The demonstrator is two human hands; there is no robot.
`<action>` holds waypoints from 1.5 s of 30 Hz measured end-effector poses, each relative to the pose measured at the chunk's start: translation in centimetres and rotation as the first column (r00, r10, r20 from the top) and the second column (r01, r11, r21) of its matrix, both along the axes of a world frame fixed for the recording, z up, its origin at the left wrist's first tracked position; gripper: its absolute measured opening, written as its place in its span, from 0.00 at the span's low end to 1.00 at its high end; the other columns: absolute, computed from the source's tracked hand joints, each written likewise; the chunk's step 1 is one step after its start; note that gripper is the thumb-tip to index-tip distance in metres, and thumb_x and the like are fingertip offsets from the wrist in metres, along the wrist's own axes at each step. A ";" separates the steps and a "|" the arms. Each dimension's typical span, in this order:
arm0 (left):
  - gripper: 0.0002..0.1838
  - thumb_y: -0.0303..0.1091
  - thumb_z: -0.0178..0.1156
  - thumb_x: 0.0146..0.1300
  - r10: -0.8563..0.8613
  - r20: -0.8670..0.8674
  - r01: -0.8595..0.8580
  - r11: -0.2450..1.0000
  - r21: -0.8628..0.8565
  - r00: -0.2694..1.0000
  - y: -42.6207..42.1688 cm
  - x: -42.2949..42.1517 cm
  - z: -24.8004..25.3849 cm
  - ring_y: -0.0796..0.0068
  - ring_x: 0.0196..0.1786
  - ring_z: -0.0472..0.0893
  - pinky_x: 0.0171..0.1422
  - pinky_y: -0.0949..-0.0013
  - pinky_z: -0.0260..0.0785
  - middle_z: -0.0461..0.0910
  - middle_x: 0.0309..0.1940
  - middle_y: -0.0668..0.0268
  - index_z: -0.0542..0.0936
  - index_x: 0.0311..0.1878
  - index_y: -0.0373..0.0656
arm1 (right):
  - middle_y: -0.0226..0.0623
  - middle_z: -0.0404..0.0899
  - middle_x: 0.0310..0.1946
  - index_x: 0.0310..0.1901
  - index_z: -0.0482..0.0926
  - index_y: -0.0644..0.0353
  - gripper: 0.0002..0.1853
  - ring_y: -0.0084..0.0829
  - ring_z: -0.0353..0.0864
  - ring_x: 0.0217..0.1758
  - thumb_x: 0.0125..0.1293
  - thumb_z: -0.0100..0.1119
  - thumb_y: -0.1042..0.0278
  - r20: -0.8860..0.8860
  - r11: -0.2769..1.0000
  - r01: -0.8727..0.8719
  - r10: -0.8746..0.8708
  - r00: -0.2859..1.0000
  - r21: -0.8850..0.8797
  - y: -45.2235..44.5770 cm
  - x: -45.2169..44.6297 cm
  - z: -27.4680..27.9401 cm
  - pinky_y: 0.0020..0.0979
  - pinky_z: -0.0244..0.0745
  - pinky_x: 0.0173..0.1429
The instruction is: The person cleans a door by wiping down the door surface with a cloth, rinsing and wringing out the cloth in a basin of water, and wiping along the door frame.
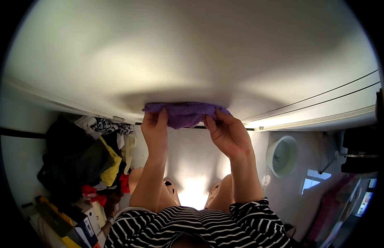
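With fingers (163,114) pressed to thumbs, pinching a crumpled purple cloth (186,112) near its two ends, using the left hand (154,126) and the right hand (230,132). Holding it spread crosswise beside the edge of a smooth white surface (192,49), facing its broad expanse. Working between a heaped pile of dark clothes (76,161) at left and a round white basin (282,157) at right, wearing a striped top (192,223).
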State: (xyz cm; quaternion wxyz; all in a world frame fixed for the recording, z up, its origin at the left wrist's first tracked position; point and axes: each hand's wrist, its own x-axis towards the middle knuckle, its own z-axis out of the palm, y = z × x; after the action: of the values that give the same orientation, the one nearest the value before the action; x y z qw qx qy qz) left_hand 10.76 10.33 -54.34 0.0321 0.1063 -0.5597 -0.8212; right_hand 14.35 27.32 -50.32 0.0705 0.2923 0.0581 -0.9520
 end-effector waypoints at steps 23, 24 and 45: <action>0.13 0.29 0.52 0.66 -0.365 0.075 0.325 0.891 0.317 0.928 5.0 2.4 1.6 0.74 0.46 0.78 0.49 0.71 0.74 0.76 0.46 0.62 0.71 0.51 0.36 | 0.41 0.76 0.44 0.43 0.73 0.68 0.08 0.33 0.77 0.48 0.67 0.46 0.74 -0.183 0.991 0.107 -0.091 0.979 0.082 6.0 3.6 -2.0 0.28 0.80 0.51; 0.13 0.29 0.52 0.65 -0.388 0.083 0.342 0.879 0.331 0.918 5.5 2.2 3.1 0.75 0.46 0.78 0.48 0.71 0.75 0.76 0.46 0.62 0.70 0.52 0.36 | 0.41 0.76 0.44 0.42 0.73 0.68 0.07 0.33 0.77 0.48 0.67 0.47 0.75 -0.178 0.989 0.118 -0.100 0.979 0.091 6.0 3.5 -0.8 0.28 0.80 0.52; 0.20 0.28 0.52 0.62 -0.528 0.324 0.347 0.808 0.476 0.785 9.7 2.6 -7.6 0.73 0.50 0.75 0.53 0.68 0.71 0.73 0.50 0.64 0.66 0.58 0.40 | 0.42 0.74 0.44 0.47 0.70 0.68 0.11 0.35 0.77 0.47 0.62 0.49 0.83 0.055 0.951 0.147 -0.168 0.984 0.273 6.7 2.4 -13.5 0.28 0.77 0.52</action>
State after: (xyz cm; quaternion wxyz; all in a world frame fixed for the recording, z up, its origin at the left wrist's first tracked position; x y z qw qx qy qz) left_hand 13.38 20.00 -61.97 -0.3130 0.1584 -0.3852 -0.8536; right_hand 16.79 34.05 -63.79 -0.0437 0.3396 0.1600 -0.9258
